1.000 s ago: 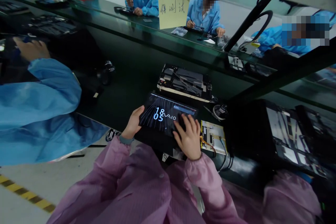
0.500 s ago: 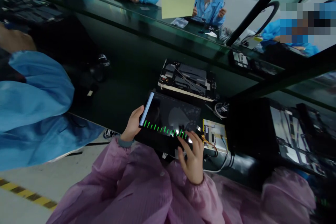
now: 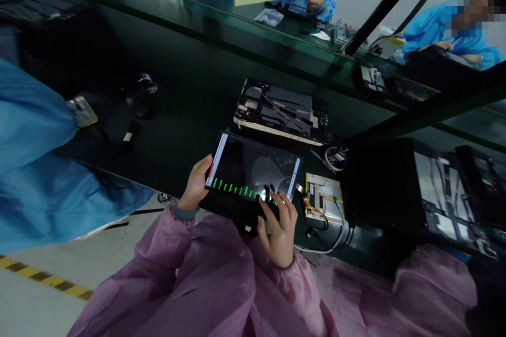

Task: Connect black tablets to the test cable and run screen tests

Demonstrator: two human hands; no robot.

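A tablet screen, dark with a row of green text along its near edge and pale bars at both short ends, tilts above the bench edge. My left hand grips its left end, thumb at the front edge and the other fingers mostly hidden. Over the near right corner is my right hand, fingers spread, fingertips at the glass; whether they press it I cannot tell. Just right of the screen lies a flat silver battery pack with yellow edges, with orange and white wires beside it.
Behind the screen sits a stack of opened tablet bodies. A coiled cable lies beside it. At right, a black box adjoins more tablet parts. A co-worker's blue sleeve is at left; others sit across the bench.
A pale bar now shows at the screen's right end, and red at its left. My right hand has shifted slightly left. The co-worker's blue sleeve at left has moved, uncovering a flat silver part.
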